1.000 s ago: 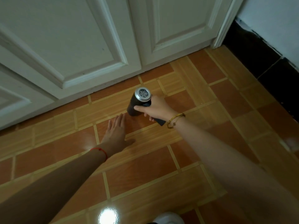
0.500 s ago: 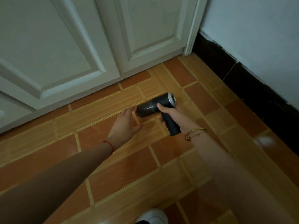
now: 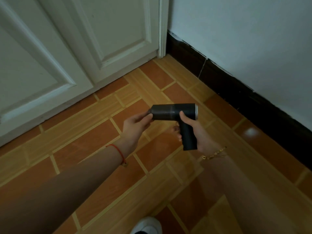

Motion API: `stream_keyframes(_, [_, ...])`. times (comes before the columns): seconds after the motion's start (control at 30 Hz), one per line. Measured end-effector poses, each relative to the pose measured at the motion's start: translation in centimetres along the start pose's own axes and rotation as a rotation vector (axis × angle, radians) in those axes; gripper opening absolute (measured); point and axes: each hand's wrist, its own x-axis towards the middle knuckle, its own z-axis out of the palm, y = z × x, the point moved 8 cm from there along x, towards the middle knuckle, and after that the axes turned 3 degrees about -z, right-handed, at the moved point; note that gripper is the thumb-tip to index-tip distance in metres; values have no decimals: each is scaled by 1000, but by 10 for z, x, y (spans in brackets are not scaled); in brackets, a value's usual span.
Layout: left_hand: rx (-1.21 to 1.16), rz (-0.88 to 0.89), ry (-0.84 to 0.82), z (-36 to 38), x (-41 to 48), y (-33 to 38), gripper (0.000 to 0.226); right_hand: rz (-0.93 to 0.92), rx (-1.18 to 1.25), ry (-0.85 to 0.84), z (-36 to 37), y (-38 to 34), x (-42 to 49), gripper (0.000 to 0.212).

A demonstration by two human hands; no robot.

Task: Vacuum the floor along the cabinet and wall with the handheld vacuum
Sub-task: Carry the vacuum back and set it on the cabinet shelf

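Note:
The handheld vacuum (image 3: 170, 112) is a dark pistol-shaped unit with a silver ring at its right end. It is held level above the orange tiled floor (image 3: 94, 146), barrel pointing left. My right hand (image 3: 197, 132) is wrapped round its grip. My left hand (image 3: 135, 124) pinches the barrel's left tip between thumb and fingers. The white panelled cabinet (image 3: 70, 48) stands at the back. The pale wall (image 3: 244, 39) with a black skirting (image 3: 236, 85) runs along the right.
Cabinet and wall meet in a corner at a white trim strip (image 3: 162, 31). A white shoe toe (image 3: 148, 225) shows at the bottom edge. A light glare (image 3: 251, 131) lies on a tile by the skirting.
The vacuum has been lifted off the floor and turned level. My left hand left the tiles and took hold of the barrel tip. The view has swung right toward the corner.

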Motion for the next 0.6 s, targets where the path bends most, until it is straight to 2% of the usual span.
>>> stream_keyframes(0.27, [-8, 18, -72, 40, 3, -6, 31, -46, 40, 36, -32, -5, -25, 39])
stream_keyframes(0.6, [-14, -25, -181, 83, -5, -10, 30, -70, 94, 51, -66, -1, -44, 42])
